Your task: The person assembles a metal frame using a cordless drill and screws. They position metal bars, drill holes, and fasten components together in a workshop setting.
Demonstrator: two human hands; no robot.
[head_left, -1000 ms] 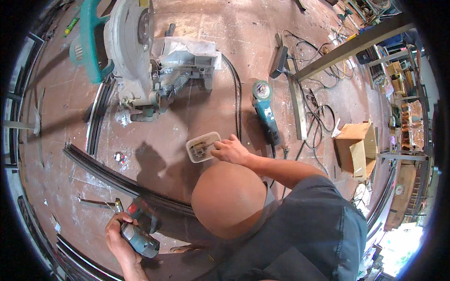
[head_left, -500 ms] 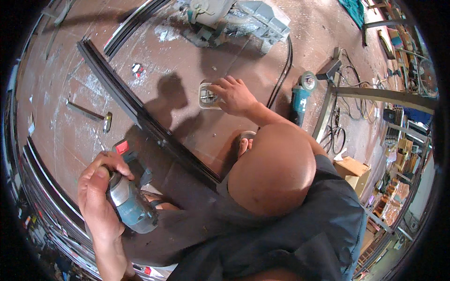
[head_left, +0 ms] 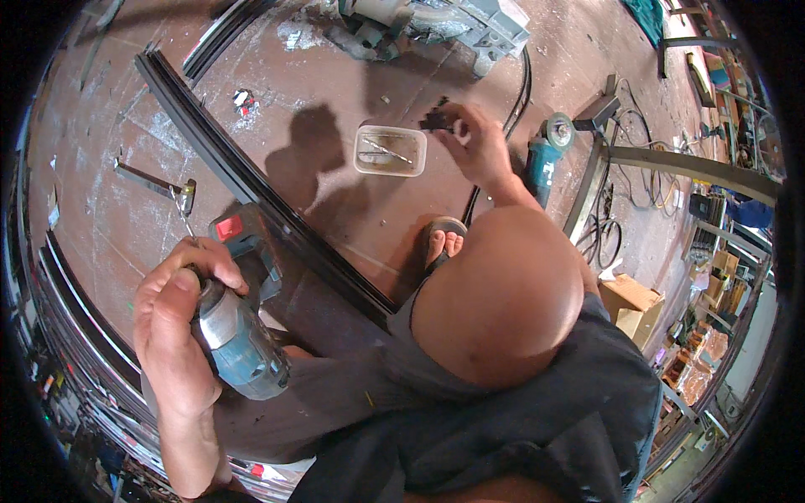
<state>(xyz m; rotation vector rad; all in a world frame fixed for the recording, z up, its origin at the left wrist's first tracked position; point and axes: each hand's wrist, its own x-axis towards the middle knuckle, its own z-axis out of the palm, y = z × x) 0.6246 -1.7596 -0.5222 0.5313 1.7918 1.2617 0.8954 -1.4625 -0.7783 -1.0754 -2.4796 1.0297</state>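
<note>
Drill [head_left: 241,345] clasped at left; hands [head_left: 174,335] curled, well apart.

The driver [head_left: 239,348] in the left hand [head_left: 178,335] has a bare metal nose with a soft shine and a smooth plastic body. Just left of the right hand [head_left: 480,147], a translucent plastic tub [head_left: 388,173] holds a glossy metal bit [head_left: 394,153]. The floor [head_left: 369,222] between them looks matt.
</note>
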